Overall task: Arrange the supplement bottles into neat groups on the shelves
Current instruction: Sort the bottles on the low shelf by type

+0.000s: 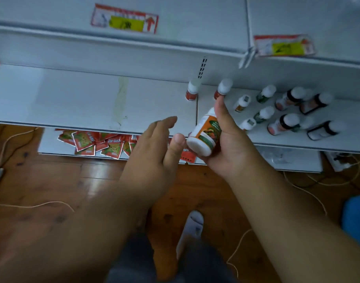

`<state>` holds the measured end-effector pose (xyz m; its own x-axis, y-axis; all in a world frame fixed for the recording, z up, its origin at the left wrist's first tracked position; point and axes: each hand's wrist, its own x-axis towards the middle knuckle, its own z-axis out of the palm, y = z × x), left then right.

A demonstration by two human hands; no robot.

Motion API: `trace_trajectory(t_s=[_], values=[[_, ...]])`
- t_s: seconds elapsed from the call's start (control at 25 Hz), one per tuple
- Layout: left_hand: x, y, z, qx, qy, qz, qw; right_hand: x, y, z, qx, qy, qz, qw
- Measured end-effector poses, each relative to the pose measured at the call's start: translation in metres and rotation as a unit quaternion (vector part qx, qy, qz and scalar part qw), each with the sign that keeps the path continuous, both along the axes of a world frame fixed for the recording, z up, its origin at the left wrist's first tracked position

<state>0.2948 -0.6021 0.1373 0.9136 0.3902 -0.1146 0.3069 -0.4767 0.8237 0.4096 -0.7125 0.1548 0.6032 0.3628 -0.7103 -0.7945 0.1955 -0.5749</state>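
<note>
My right hand (230,144) grips a white supplement bottle (203,133) with an orange and green label, tilted with its base toward me, in front of the middle shelf (83,99). My left hand (154,152) is beside it with fingers straight, its thumb tip close to the bottle's base. Two red-labelled bottles with white caps (192,91) (223,88) stand at the back of the shelf. To the right stand several more bottles: small orange ones (241,103), green ones (266,93), and larger dark-collared ones (289,99).
The left part of the middle shelf is bare, with a stain streak (121,99). Red sachets (93,144) lie piled on the lower shelf. An upper shelf (175,45) carries sticker labels. Cords (32,206) run over the wooden floor, and my slippered foot (192,227) is below.
</note>
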Motion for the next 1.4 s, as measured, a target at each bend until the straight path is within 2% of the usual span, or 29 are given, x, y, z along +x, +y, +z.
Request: trace_trajectory(t_s=[0.08, 0.24, 0.36, 0.52, 0.64, 0.72, 0.8, 0.92, 0.96, 1.12, 1.2, 1.24, 1.32, 1.4], values=[[-0.016, -0.008, 0.045, 0.015, -0.023, -0.009, 1.000, -0.019, -0.012, 0.053, -0.016, 0.002, 0.012, 1.000], [-0.038, -0.002, 0.107, 0.047, -0.068, 0.007, 0.997, -0.049, -0.016, 0.116, 0.007, -0.021, 0.039, 0.999], [-0.044, 0.019, 0.134, 0.050, -0.103, 0.014, 0.993, -0.059, 0.002, 0.153, 0.042, -0.107, 0.087, 0.990], [-0.043, 0.084, 0.166, 0.060, -0.121, 0.005, 0.991, -0.062, 0.068, 0.199, 0.050, -0.213, 0.133, 0.967], [-0.035, 0.150, 0.180, 0.076, -0.133, -0.004, 0.988, -0.057, 0.132, 0.210, 0.016, -0.265, 0.112, 0.958], [-0.031, 0.186, 0.185, 0.094, -0.124, -0.012, 0.988, -0.052, 0.170, 0.209, 0.007, -0.265, 0.076, 0.961], [-0.027, 0.216, 0.189, 0.110, -0.101, -0.017, 0.989, -0.044, 0.202, 0.209, 0.018, -0.217, 0.045, 0.975], [-0.013, 0.252, 0.190, 0.103, -0.056, -0.004, 0.993, -0.022, 0.239, 0.209, 0.069, -0.086, 0.007, 0.994], [-0.005, 0.263, 0.186, 0.102, -0.048, 0.008, 0.994, -0.012, 0.248, 0.208, 0.073, -0.078, 0.001, 0.994], [0.022, 0.315, 0.162, 0.147, -0.005, 0.080, 0.986, 0.030, 0.294, 0.197, 0.035, -0.180, 0.060, 0.981], [0.036, 0.346, 0.155, 0.159, 0.028, 0.078, 0.984, 0.048, 0.320, 0.190, -0.064, -0.284, 0.072, 0.954], [0.044, 0.363, 0.152, 0.159, 0.032, 0.077, 0.984, 0.056, 0.337, 0.183, -0.134, -0.352, 0.083, 0.923], [0.063, 0.387, 0.147, 0.166, 0.023, 0.082, 0.982, 0.070, 0.362, 0.172, -0.243, -0.478, 0.124, 0.835], [0.087, 0.410, 0.137, 0.194, 0.032, 0.074, 0.978, 0.086, 0.388, 0.160, -0.327, -0.546, 0.161, 0.755]])
